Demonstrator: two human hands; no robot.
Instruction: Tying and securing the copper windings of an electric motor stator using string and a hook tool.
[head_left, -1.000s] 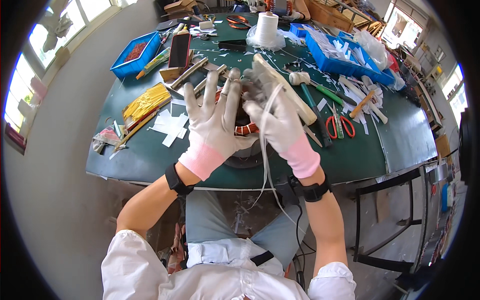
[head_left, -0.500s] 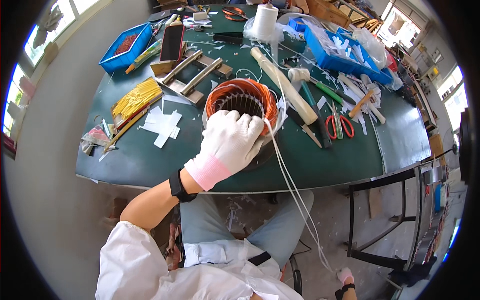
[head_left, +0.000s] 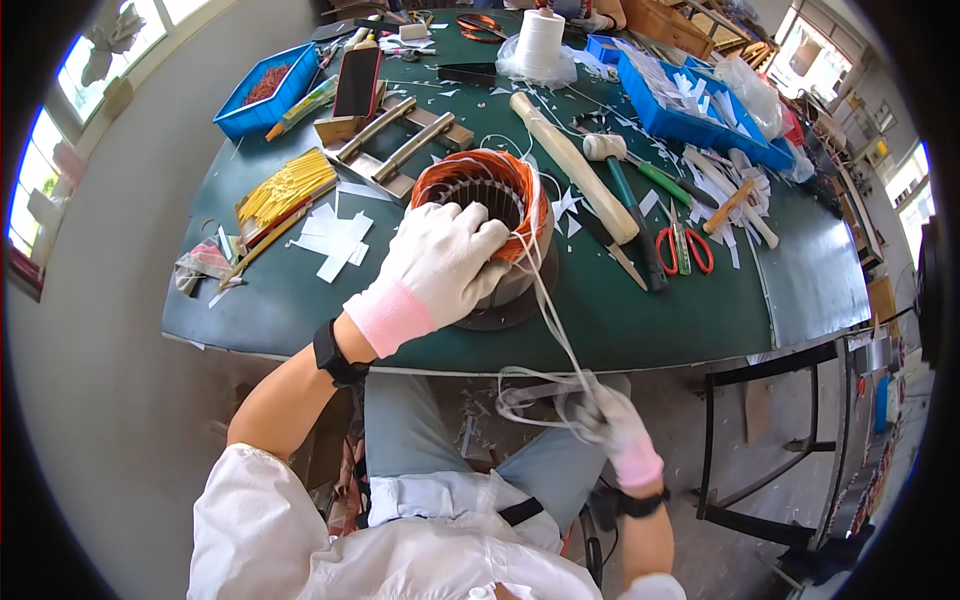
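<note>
A motor stator (head_left: 514,285) with orange copper windings (head_left: 470,166) around its top stands near the table's front edge. My left hand (head_left: 430,268), in a white glove with a pink cuff, grips the near left side of its rim, fingers curled over the windings. White cord (head_left: 556,318) runs from the right side of the windings down to my right hand (head_left: 613,428). That hand, gloved alike and somewhat blurred, is closed on the cord beyond the table edge, above my right knee. Loose loops of cord hang beside its fingers.
Right of the stator lie a wooden mallet-like stick (head_left: 575,170), red-handled scissors (head_left: 684,250) and a knife (head_left: 612,248). A metal stand with two rods (head_left: 385,130), yellow strips (head_left: 287,190) and white paper pieces (head_left: 333,238) lie left. Behind are a cord spool (head_left: 540,45) and blue bins (head_left: 655,95).
My right hand has come up from the far lower right toward the table edge, and the cord now bunches in loops by it. My left hand has shifted slightly left on the rim; the stator leans slightly.
</note>
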